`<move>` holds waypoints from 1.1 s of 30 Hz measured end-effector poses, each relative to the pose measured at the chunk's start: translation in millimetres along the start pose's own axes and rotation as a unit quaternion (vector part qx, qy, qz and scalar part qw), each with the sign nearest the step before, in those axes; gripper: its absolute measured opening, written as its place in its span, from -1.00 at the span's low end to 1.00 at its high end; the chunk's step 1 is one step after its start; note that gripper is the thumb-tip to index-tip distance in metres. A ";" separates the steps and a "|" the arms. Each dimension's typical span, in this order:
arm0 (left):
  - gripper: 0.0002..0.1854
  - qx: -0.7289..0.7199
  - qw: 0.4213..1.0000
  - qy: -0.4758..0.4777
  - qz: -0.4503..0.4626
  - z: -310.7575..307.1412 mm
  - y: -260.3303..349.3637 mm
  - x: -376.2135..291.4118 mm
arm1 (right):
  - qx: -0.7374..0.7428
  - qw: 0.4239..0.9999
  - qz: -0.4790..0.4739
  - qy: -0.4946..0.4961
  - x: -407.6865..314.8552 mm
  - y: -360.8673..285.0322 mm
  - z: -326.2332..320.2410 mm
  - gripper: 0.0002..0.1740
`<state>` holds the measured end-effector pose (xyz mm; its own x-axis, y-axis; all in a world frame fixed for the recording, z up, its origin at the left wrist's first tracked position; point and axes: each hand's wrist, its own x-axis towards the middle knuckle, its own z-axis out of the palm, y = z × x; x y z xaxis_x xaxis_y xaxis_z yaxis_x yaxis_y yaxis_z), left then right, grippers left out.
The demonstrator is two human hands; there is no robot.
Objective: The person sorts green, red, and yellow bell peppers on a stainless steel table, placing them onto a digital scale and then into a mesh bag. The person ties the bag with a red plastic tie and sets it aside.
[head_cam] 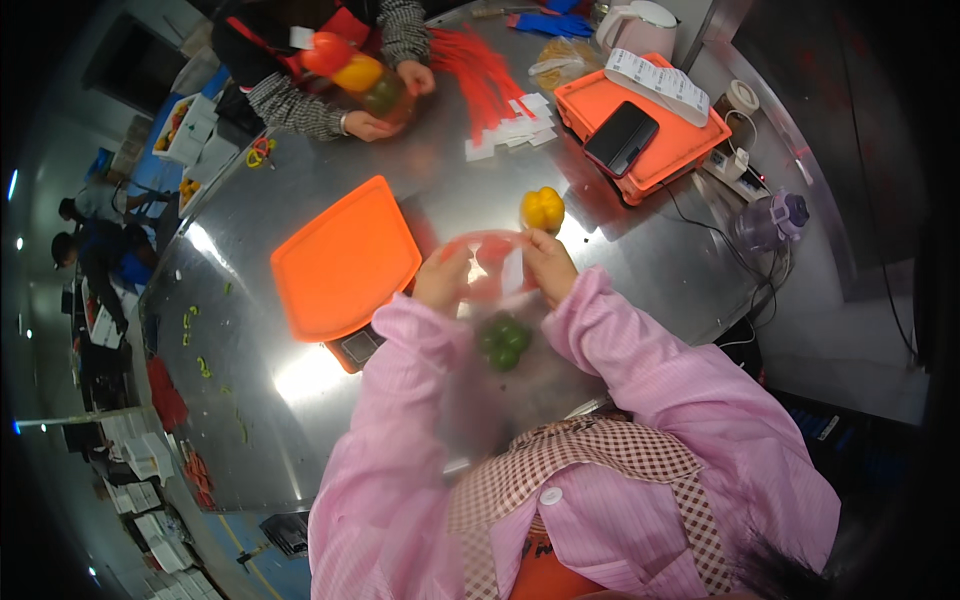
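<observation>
Between my two hands is a translucent reddish bag (480,281) with a white label on it. My left hand (442,277) grips its left edge, and my right hand (551,262) grips the right edge. A red patch shows through the bag; whether it is a pepper inside I cannot tell. Just beyond my right hand sits a yellow bell pepper (543,209) on the steel table (607,292). Nearer to me, below the bag, lies a green bell pepper (505,343). An orange-topped weighing scale (349,262) stands beside my left hand.
Across the table, a person's hands (375,124) hold a bag of red, yellow and green peppers (360,75). Red mesh strips with white labels (487,90) lie nearby. At right are an orange crate (585,105), a phone (621,139), cables and a purple bottle (769,221). Green scraps (187,326) litter the left.
</observation>
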<state>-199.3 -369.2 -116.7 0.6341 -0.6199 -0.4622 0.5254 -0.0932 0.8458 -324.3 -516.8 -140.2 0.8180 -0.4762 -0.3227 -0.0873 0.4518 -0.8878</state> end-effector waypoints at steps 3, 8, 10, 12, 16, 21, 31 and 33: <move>-0.71 0.105 0.987 0.118 0.022 -4.7 -42.8 51.1 | -0.069 0.994 -0.040 0.079 38.8 44.6 -4.4 -0.79; -0.73 0.298 0.920 0.179 0.180 -17.5 -88.4 91.5 | -0.210 0.964 -0.094 0.132 73.1 93.9 -18.4 -0.76; -0.74 0.288 0.930 0.165 0.159 -21.8 -100.2 96.5 | -0.241 0.950 -0.112 0.162 72.5 104.8 -23.3 -0.75; -0.76 0.264 0.945 0.142 0.132 -25.6 -109.4 98.5 | -0.209 0.962 -0.040 0.169 69.4 109.0 -23.8 -0.74; -0.82 0.146 0.980 0.091 0.104 -22.0 -104.5 93.2 | -0.169 0.969 -0.047 0.171 54.8 88.0 -10.8 -0.71; -0.83 0.047 0.979 -0.006 0.196 19.8 -39.7 63.5 | 0.095 0.986 -0.034 0.134 18.3 7.9 -6.4 -0.78; -0.79 0.146 0.987 -0.049 0.050 82.4 -21.3 144.4 | 0.203 0.959 -0.033 0.193 59.2 -28.5 -61.1 -0.85; -0.78 0.008 0.991 -0.129 0.039 68.9 -43.1 162.2 | 0.178 0.963 -0.022 0.199 63.5 -13.3 -70.6 -0.86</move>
<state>-158.1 -519.4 -209.7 0.5043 -0.8044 -0.3142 0.4702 -0.0494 0.8812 -311.3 -606.4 -172.0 0.5274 -0.7208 -0.4498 0.2019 0.6206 -0.7577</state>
